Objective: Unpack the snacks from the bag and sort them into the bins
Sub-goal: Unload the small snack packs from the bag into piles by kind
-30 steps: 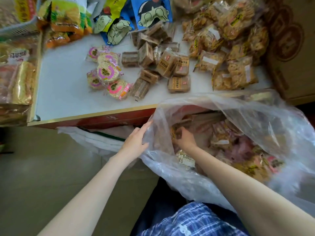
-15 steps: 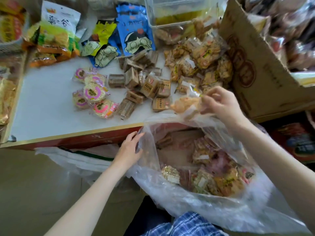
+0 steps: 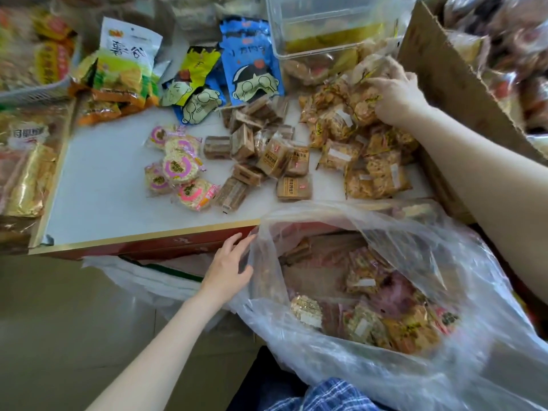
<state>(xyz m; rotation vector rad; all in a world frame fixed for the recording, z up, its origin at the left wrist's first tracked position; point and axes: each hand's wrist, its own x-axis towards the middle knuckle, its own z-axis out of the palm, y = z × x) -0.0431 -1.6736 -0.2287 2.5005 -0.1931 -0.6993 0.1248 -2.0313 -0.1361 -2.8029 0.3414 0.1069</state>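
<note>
A large clear plastic bag (image 3: 444, 381) lies open on my lap, with several wrapped snacks (image 3: 385, 327) still inside. My left hand (image 3: 228, 268) holds the bag's left rim, thumb on the plastic. My right hand (image 3: 394, 96) reaches over the white table (image 3: 103, 188), its fingers curled round a clear packet of golden crackers (image 3: 364, 105) on top of the cracker pile (image 3: 373, 173). Brown wrapped bars (image 3: 275, 158) lie in a heap mid-table. To their left sit round rice cakes with pink labels (image 3: 178, 167).
A clear plastic bin (image 3: 326, 25) stands at the back, above the cracker pile. A cardboard box (image 3: 444, 69) full of snacks borders the table on the right. Blue and yellow cartoon packets (image 3: 252, 69) and a green-white bag (image 3: 124, 63) lie at the back left. A white basket (image 3: 29, 90) sits far left.
My right hand came out of the bag with a cracker packet and carried it up and right to the cracker pile. My left hand stayed at the bag's rim.
</note>
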